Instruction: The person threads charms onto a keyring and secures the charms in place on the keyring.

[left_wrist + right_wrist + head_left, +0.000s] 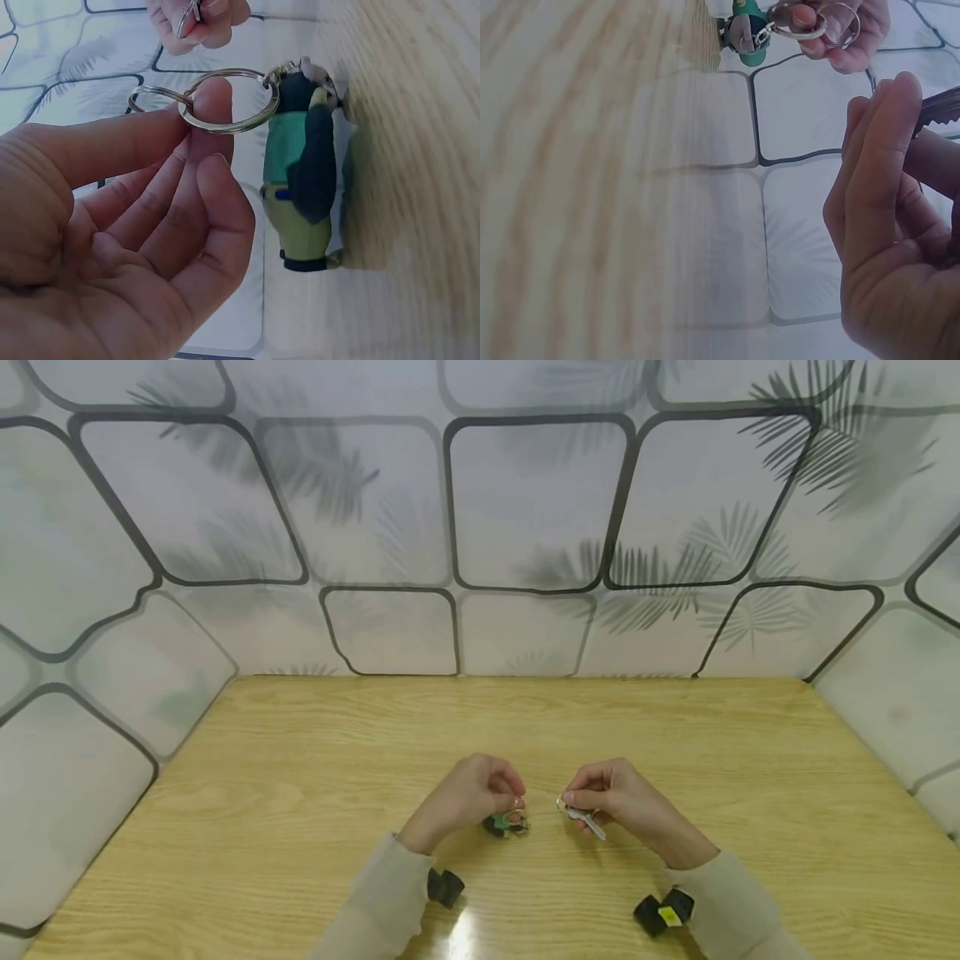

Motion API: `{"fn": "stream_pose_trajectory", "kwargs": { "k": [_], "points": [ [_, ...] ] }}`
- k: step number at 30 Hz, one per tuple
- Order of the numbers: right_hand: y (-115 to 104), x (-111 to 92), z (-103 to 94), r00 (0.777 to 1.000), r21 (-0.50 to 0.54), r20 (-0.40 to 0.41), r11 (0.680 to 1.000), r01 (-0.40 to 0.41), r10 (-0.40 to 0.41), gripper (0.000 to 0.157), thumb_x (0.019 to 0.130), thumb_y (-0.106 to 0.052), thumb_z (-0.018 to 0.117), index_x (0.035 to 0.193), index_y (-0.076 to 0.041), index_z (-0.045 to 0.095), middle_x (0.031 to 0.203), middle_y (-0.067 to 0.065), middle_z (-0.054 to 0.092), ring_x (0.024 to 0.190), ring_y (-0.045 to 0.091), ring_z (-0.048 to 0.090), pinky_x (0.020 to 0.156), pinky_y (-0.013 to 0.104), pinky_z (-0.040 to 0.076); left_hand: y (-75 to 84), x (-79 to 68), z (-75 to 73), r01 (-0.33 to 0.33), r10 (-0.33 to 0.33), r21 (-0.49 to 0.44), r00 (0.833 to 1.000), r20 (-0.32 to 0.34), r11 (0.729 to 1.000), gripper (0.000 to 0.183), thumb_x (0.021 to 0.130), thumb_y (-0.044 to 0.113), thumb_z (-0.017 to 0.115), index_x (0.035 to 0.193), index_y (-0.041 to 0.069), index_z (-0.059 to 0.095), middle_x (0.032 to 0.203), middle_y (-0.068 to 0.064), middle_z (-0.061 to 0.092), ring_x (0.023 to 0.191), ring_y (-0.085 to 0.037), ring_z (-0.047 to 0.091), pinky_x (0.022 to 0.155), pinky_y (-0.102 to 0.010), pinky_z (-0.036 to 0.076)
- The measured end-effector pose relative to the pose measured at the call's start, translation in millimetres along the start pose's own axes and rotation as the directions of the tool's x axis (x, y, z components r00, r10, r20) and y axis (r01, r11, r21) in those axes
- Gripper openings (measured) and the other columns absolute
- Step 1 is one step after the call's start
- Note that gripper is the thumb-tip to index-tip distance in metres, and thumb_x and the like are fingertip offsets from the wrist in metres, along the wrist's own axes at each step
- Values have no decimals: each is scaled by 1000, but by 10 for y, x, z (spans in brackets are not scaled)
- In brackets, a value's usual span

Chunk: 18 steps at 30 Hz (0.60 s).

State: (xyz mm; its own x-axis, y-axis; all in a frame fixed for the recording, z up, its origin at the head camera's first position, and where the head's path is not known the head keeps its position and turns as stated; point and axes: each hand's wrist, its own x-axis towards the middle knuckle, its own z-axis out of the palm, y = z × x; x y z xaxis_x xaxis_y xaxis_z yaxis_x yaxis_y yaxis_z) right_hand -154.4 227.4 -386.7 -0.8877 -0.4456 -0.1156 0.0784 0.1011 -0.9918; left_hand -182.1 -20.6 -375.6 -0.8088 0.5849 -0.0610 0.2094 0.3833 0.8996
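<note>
Over the table's middle, my left hand (472, 789) pinches a metal key ring (231, 129) between thumb and a finger. A second, smaller ring (154, 91) is linked through it. From the larger ring a short chain leads to a small figurine (304, 180) in green top and dark sleeves, low beside the tabletop. A little to the right, my right hand (618, 793) pinches a silver key (592, 823) whose blade points toward me. A thin ring (560, 803) shows at its fingertips. The hands are apart; the key's head is hidden by the fingers.
The wood-grain table (300, 827) carries both hands' work. A patterned backdrop (536, 510) with dark outlines and leaf prints stands along its back and sides. Black camera blocks (450, 889) sit at each wrist below the beige sleeves (382, 893).
</note>
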Motion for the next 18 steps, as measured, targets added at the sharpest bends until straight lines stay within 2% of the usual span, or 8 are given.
{"fn": "stream_pose_trajectory", "kwargs": {
  "k": [6,10,13,18],
  "points": [
    [-3,-1,-6,1000,-20,-18,1000,-21,20,15,99,-1,63,97,13,67,76,9,69,61,13,65,57,28,57,40,-37,-52,3,-3,-3,1000,-24,1000,4,91,-3,72,94,-4,70,78,-3,70,71,-14,66,64,-28,54],
    [1,-2,-12,999,-17,-27,999,-36,35,14,99,-1,63,97,12,68,75,9,69,60,13,65,56,28,56,46,-39,-75,-7,6,-47,1000,-9,999,5,92,-2,71,96,-5,69,78,-4,70,72,-19,69,67,-32,56],
    [4,-3,-16,999,-21,-33,999,-44,43,13,99,-2,63,97,10,68,75,8,69,60,13,64,55,27,55,12,-16,-88,-4,6,-136,1000,9,991,8,93,-1,71,99,-7,69,80,-6,71,76,-21,71,72,-33,59],
    [5,-13,-21,998,-35,-42,998,-56,55,14,99,-3,63,97,9,69,75,10,68,60,14,64,54,25,53,-48,23,-92,13,4,-308,999,53,951,11,94,-4,69,102,-11,66,88,-15,74,84,-27,74,79,-36,60]
  ]
}}
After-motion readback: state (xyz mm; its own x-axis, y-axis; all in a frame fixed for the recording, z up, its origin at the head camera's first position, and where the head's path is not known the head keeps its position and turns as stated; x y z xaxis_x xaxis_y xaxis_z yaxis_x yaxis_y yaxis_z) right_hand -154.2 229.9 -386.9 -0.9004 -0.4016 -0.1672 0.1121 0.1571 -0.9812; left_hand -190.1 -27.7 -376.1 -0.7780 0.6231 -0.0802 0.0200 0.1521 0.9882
